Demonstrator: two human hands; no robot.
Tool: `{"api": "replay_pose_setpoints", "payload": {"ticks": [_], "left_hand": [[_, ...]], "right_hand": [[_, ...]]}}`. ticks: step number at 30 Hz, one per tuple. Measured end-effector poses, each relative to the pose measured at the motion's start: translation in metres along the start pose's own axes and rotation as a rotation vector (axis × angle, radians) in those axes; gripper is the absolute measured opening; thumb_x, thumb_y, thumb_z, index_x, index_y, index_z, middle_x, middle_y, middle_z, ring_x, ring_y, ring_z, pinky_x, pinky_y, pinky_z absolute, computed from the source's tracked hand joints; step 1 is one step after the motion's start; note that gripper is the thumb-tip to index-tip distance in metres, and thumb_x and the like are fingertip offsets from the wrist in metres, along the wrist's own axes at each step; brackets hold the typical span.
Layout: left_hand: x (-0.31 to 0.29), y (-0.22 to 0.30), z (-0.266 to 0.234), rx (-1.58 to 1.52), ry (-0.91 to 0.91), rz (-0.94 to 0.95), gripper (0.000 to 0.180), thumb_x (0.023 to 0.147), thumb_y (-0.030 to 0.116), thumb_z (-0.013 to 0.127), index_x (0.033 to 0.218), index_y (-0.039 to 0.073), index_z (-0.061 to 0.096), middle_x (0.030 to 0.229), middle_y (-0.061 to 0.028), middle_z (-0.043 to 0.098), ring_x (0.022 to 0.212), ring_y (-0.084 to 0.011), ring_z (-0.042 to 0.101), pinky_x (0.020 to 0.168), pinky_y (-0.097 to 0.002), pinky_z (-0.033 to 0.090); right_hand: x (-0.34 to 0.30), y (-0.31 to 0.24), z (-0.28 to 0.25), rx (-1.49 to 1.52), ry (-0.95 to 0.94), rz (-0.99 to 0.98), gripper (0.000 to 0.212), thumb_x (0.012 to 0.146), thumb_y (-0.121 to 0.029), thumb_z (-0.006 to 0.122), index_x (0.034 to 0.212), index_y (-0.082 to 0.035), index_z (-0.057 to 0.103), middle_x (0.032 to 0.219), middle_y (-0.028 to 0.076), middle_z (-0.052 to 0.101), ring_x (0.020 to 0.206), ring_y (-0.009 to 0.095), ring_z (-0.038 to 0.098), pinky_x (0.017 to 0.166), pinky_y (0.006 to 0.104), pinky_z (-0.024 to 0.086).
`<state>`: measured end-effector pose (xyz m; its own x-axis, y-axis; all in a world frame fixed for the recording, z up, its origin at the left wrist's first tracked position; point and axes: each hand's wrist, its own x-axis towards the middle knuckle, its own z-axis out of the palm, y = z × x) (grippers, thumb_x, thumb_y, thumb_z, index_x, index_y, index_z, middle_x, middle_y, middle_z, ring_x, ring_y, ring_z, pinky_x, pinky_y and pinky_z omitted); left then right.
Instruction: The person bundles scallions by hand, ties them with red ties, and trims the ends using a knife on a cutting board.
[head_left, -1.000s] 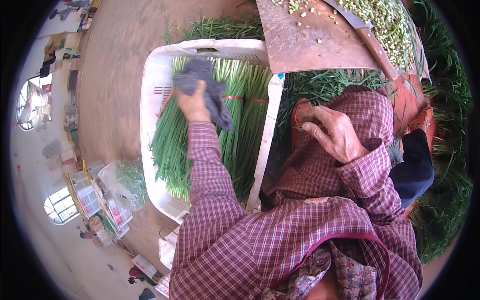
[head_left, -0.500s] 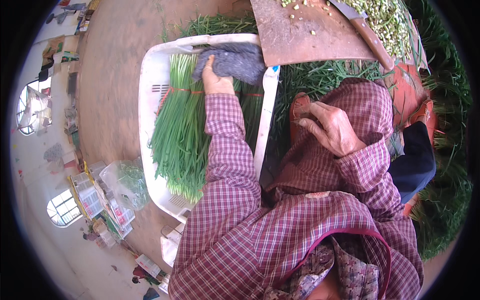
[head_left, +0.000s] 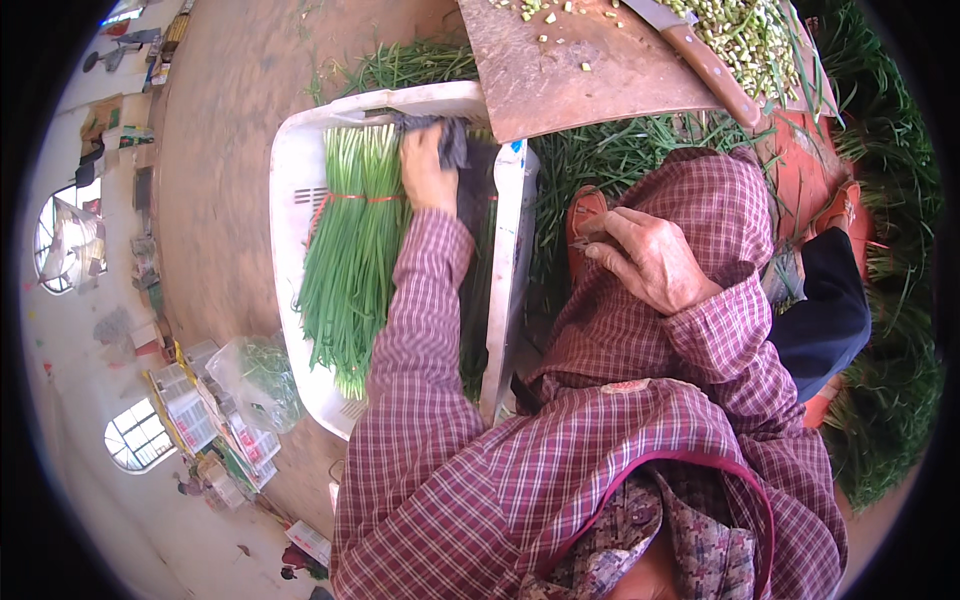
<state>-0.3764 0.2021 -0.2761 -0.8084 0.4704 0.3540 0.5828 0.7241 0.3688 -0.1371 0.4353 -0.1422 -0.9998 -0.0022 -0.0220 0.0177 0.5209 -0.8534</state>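
Observation:
My left hand (head_left: 425, 170) reaches into a white plastic crate (head_left: 290, 190) and grips a dark grey cloth (head_left: 455, 145) spread over the right side of the crate. Bundles of long green chives (head_left: 350, 260), tied with a red band, lie lengthwise in the crate to the left of my arm. My right hand (head_left: 655, 260) rests on my raised knee, fingers curled, holding nothing that I can see.
A brown wooden chopping board (head_left: 590, 70) with chopped green bits lies beyond the crate, and a wooden-handled knife (head_left: 705, 60) lies across it. Loose chives (head_left: 590, 160) cover the ground around. A clear plastic bag (head_left: 255, 380) sits at the lower left.
My left hand has carried the cloth from the middle of the crate to its far right side and laid it down over the chives. The right hand has stayed on the knee.

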Motion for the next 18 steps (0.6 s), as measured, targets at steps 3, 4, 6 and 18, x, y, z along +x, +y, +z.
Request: {"api": "replay_pose_setpoints", "payload": {"ticks": [3, 4, 6, 18], "left_hand": [[0.024, -0.013, 0.035, -0.095, 0.349, -0.228, 0.045, 0.067, 0.002, 0.078, 0.110, 0.008, 0.067, 0.098, -0.0137, 0.064, 0.093, -0.0316, 0.063, 0.084, -0.0372, 0.051], [0.024, -0.007, 0.033, -0.487, 0.421, -0.417, 0.041, 0.071, -0.007, 0.075, 0.110, 0.003, 0.067, 0.104, -0.0117, 0.067, 0.096, -0.0278, 0.065, 0.086, -0.0387, 0.055], [0.031, 0.006, 0.007, -1.001, 0.454, -0.669, 0.043, 0.073, -0.018, 0.073, 0.112, -0.002, 0.066, 0.111, -0.0095, 0.070, 0.099, -0.0240, 0.067, 0.090, -0.0394, 0.059], [-0.039, 0.044, 0.002, -0.292, -0.117, 0.006, 0.061, 0.072, 0.000, 0.073, 0.130, 0.013, 0.062, 0.126, -0.0155, 0.056, 0.120, -0.0405, 0.050, 0.105, -0.0460, 0.040]], "right_hand": [[0.001, -0.002, 0.002, 0.017, -0.004, -0.025, 0.023, 0.091, -0.014, 0.066, 0.109, 0.000, 0.065, 0.097, 0.020, 0.067, 0.089, 0.040, 0.067, 0.078, 0.0443, 0.055], [0.001, 0.000, 0.001, 0.029, 0.003, -0.025, 0.023, 0.091, -0.014, 0.066, 0.109, 0.000, 0.065, 0.097, 0.020, 0.067, 0.089, 0.040, 0.067, 0.078, 0.0445, 0.055], [-0.001, 0.007, -0.001, 0.028, 0.024, -0.019, 0.023, 0.091, -0.014, 0.066, 0.110, 0.000, 0.065, 0.097, 0.020, 0.067, 0.089, 0.040, 0.067, 0.078, 0.0448, 0.055], [-0.005, -0.002, 0.002, -0.059, -0.017, 0.009, 0.021, 0.094, -0.016, 0.064, 0.108, -0.001, 0.065, 0.096, 0.019, 0.066, 0.091, 0.039, 0.066, 0.078, 0.0451, 0.055]]}}
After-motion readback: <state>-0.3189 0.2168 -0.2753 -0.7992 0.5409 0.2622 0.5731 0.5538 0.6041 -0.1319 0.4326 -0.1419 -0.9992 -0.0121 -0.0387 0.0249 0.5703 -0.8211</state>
